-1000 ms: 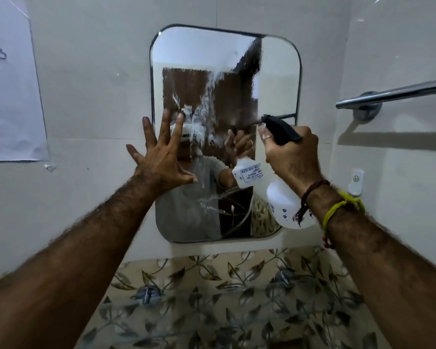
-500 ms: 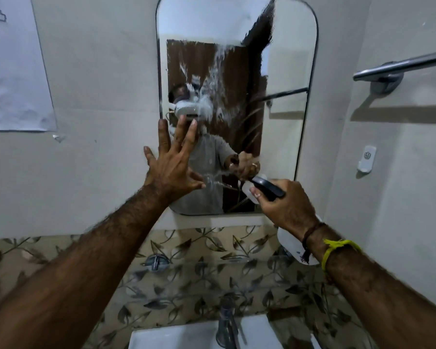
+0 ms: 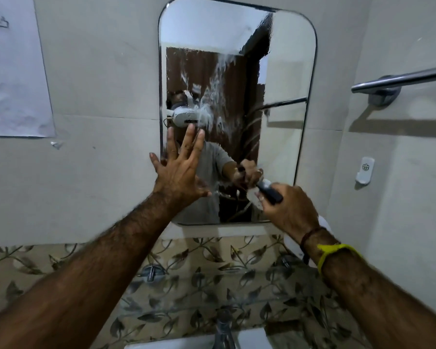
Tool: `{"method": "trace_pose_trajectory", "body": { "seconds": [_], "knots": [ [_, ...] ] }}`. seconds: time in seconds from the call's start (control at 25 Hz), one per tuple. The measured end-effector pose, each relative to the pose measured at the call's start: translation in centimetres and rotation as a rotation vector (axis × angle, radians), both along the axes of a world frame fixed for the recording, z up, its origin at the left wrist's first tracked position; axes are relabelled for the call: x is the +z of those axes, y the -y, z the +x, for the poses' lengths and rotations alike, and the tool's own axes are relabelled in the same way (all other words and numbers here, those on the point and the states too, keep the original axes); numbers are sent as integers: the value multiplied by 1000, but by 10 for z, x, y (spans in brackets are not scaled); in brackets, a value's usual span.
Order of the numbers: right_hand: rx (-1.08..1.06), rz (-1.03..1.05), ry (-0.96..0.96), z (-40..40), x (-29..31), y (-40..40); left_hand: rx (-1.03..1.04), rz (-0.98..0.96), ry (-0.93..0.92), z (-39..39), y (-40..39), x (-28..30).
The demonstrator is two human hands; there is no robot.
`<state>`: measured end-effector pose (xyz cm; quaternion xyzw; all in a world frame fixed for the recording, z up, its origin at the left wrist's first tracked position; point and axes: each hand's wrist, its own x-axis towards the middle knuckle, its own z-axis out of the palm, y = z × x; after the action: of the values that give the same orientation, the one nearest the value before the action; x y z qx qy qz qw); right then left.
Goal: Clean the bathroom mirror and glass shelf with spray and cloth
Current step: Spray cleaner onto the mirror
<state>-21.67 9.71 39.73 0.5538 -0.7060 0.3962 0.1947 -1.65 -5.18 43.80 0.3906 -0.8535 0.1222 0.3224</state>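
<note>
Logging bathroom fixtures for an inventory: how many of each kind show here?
Mirror: 1
Towel bar: 1
Tap: 1
Wall hook: 1
Spray bottle: 1
Paper sheet: 1
Total: 6

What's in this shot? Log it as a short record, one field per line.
place: bathroom wall above a sink
mirror: rounded corners, white streaks of spray running down its middle
left hand: fingers spread, flat against the mirror's lower left
right hand: grips a spray bottle, black head pointed at the glass
cloth: not in view
rail: metal, on the right wall
paper: taped to the wall, upper left
tap: below, at the sink
</note>
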Motion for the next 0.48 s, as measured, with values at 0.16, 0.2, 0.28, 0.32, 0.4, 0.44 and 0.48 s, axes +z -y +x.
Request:
{"method": "trace_pose_trajectory", "body": {
  "seconds": [0.16, 0.2, 0.28, 0.32, 0.4, 0.44, 0.48],
  "knots": [
    [35, -196, 10, 10, 45, -2, 1, -71, 36, -8, -4, 30],
    [52, -222, 4, 11, 53, -2, 12, -96, 40, -8, -3, 36],
    [79, -248, -15, 14, 67, -3, 22, -124, 48, -5, -1, 46],
    [78, -272, -29, 15, 74, -4, 27, -138, 57, -4, 1, 50],
    [41, -367, -36, 15, 95, -5, 33, -184, 92, -1, 5, 60],
    [33, -442, 0, 13, 107, -5, 31, -219, 106, -1, 6, 63],
    [50, -527, 83, 10, 119, -4, 25, -260, 112, -2, 8, 66]
  ]
}}
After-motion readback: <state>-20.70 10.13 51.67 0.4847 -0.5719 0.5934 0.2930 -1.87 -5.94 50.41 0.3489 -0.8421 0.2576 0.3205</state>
